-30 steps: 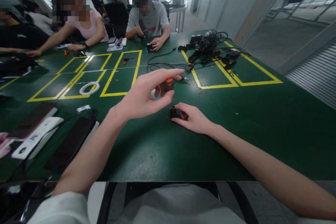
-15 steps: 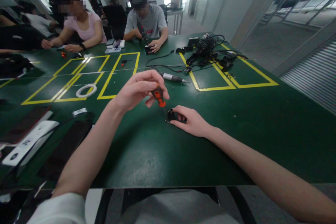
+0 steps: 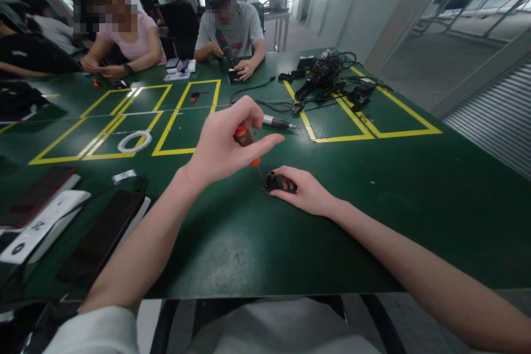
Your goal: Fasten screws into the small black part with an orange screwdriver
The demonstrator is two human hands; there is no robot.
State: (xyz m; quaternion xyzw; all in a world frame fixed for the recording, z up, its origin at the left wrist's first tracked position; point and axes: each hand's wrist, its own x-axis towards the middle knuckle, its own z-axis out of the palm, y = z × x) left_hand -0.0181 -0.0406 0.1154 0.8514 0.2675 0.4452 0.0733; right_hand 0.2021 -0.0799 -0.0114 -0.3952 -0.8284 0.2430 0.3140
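My left hand (image 3: 226,144) grips a small orange-handled screwdriver (image 3: 244,141) between thumb and fingers, its thin shaft angled down to the right. The tip reaches a small black part (image 3: 272,181) that rests on the green table (image 3: 373,199). My right hand (image 3: 305,191) lies on the table and pinches that black part from the right, fingers curled around it.
A silver pen-like tool (image 3: 277,121) lies just beyond my hands. A tangle of black cables (image 3: 332,80) sits at the back right. A white tape ring (image 3: 134,141) lies inside yellow floor-tape boxes. Phones and a white case (image 3: 41,224) line the left edge. Other people sit across the table.
My left hand has turned the screwdriver: fingers spread a second ago, curled over the handle half a second ago, now thumb and forefinger extended again. My right hand stayed on the black part.
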